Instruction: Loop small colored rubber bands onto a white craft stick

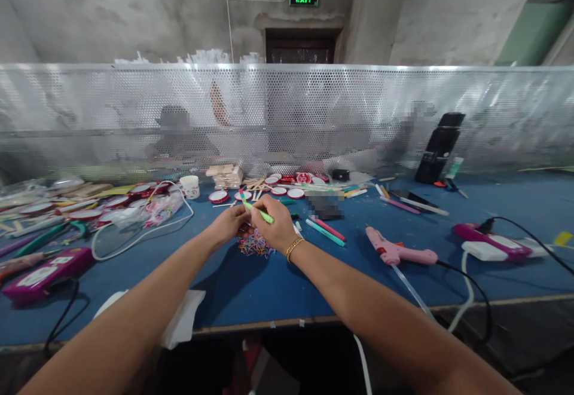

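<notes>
Head camera shows the right hand (274,223) closed around a light-green marker pen (266,216), held aslant above the blue tabletop (269,299). The left hand (229,225) is just beside it; whether it grips anything I cannot tell. Below lies a heap of multicoloured bits (255,247) (too fine to make out singly), a pink glue gun (395,253) well to its right.

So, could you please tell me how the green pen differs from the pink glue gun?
The green pen is slim and straight; the glue gun is bulkier, with an angled handle. The green pen is held in the right hand; the glue gun lies on the blue table. The glue gun trails a black cord, while the green pen shows none.
</notes>
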Tool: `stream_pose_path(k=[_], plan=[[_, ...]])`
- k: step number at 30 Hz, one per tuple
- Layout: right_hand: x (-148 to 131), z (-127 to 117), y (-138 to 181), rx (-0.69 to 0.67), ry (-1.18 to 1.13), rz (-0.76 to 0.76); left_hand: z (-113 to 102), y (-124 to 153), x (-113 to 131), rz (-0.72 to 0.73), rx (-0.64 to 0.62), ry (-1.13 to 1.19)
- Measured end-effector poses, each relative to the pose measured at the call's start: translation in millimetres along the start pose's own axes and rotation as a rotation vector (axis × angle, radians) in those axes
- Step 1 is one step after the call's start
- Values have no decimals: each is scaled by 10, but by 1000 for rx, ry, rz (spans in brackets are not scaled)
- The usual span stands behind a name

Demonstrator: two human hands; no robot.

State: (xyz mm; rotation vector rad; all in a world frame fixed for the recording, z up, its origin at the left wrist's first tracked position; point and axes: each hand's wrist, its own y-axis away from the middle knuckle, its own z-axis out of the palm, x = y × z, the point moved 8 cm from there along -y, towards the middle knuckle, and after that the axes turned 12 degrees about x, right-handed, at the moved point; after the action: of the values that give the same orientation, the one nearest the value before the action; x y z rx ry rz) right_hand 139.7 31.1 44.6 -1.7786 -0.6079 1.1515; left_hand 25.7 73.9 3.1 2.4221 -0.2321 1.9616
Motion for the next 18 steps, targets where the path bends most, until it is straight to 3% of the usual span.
stream_pose_path(k=[10, 18], plan=[[76, -49, -24, 53, 7, 0, -34, -30, -25, 4, 15, 7], [12, 3, 0, 2, 6, -5, -7, -12, -24, -9, 2, -11]])
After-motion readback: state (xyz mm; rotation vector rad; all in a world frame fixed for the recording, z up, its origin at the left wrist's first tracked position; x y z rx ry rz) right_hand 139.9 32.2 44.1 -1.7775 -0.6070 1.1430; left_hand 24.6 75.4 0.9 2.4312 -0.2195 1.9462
